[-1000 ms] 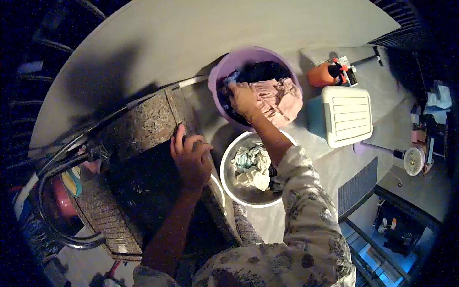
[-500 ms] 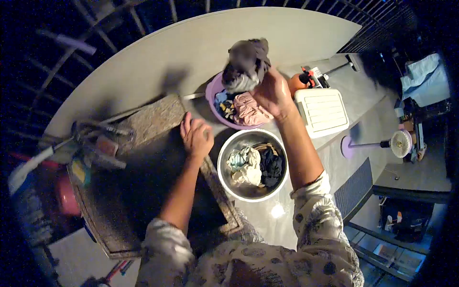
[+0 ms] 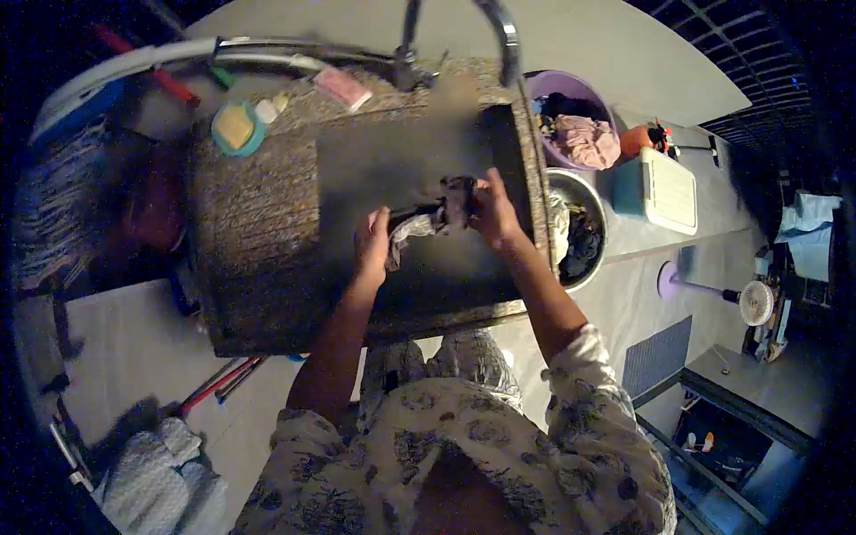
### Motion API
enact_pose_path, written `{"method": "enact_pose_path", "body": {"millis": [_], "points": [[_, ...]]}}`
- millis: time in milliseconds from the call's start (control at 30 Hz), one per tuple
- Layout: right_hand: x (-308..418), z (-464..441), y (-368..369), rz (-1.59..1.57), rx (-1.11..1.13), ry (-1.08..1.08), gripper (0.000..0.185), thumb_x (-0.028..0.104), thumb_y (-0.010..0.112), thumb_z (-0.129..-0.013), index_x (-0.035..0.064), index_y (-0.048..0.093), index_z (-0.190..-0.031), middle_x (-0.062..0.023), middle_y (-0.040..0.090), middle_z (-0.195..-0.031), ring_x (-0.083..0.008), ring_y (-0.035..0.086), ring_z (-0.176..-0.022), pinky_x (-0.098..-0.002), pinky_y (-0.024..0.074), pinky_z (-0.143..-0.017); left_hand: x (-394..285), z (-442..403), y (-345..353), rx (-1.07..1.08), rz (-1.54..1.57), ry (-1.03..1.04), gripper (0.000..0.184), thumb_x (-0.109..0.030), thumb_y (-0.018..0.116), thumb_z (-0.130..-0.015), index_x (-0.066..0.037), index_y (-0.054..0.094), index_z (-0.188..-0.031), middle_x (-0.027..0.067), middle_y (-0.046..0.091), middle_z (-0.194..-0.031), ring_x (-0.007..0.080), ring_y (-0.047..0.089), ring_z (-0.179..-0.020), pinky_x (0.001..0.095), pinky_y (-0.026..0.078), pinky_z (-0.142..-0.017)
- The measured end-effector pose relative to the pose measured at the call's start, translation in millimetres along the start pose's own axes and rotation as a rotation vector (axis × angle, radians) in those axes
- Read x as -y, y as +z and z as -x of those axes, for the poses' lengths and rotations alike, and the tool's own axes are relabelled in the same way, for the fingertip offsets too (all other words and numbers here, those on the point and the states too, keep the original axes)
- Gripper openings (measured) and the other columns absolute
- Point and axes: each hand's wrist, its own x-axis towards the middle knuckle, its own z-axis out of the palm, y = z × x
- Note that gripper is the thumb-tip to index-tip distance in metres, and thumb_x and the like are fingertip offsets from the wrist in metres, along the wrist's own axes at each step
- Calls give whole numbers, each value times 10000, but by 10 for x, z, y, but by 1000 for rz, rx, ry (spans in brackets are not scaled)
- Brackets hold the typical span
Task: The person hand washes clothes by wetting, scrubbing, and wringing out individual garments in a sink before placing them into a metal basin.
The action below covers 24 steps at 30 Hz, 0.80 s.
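Observation:
A dark grey and white cloth point(image 3: 430, 221) is stretched between my two hands above the dark sink basin point(image 3: 357, 169). My left hand point(image 3: 371, 241) grips its left end, which hangs down a little. The bunched right end is held in the fingers of my right hand point(image 3: 496, 212). To the right, a purple tub point(image 3: 610, 100) holds a pink cloth point(image 3: 584, 141) and dark clothes. Below that tub, a metal bowl point(image 3: 601, 214) holds white and dark cloths, partly hidden by the sink's edge.
A faucet point(image 3: 508, 45) arches over the sink's far edge. On the stone counter point(image 3: 259, 205) are a teal soap dish point(image 3: 250, 143) and a pink packet point(image 3: 342, 89). A lidded box point(image 3: 670, 192), an orange bottle point(image 3: 635, 140) and a fan point(image 3: 754, 303) stand at the right.
The view has turned toward the sink. My right hand has brought the dark cloth from above the purple tub to the basin. My left hand has left the sink's edge and taken hold of the cloth.

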Motion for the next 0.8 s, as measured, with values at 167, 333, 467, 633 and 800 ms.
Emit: {"method": "enact_pose_path", "body": {"millis": [167,333,467,633,800], "points": [[-1370,-444,152,1495,-157,-655,838,617,714,-798,132,427,-1418,-229,601,-1233,-381,589,-1155,-512,482,-993,677,-160,-606,-195,-1103,501,409,-239,729,-821,-57,606,-1165,199,626,-1164,403,585,-1095,502,460,-956],[-1638,-526,598,1668,148,-111,778,606,647,-826,172,460,-1444,-237,556,-1335,-402,543,-1228,-509,472,-1002,1250,-481,-1009,-245,-1445,482,434,-336,689,-854,-61,626,-1183,214,615,-1222,393,576,-1125,509,468,-949],[-2474,-1216,199,1596,19,-315,626,560,710,-817,167,602,-1292,-207,544,-1322,-450,599,-1104,-524,456,-1014,1176,-639,-1186,-94,-1010,235,436,-412,636,-895,-56,637,-1148,178,646,-1179,348,600,-1105,474,484,-942],[-2173,-979,550,1053,-11,-585,566,450,733,-816,70,624,-1221,-224,517,-1327,-438,570,-1120,-510,405,-1064,1243,-654,-1229,157,-179,56,506,-503,530,-961,-75,587,-1225,129,645,-1192,280,616,-1097,426,501,-938],[-1673,178,1397,915,127,-952,470,283,766,-719,32,637,-1094,-237,437,-1348,-442,409,-1273,-520,344,-1081,1080,-794,-1092,342,238,-113,544,-521,431,-1002,-92,529,-1321,114,612,-1262,267,600,-1131,418,486,-976]]}}
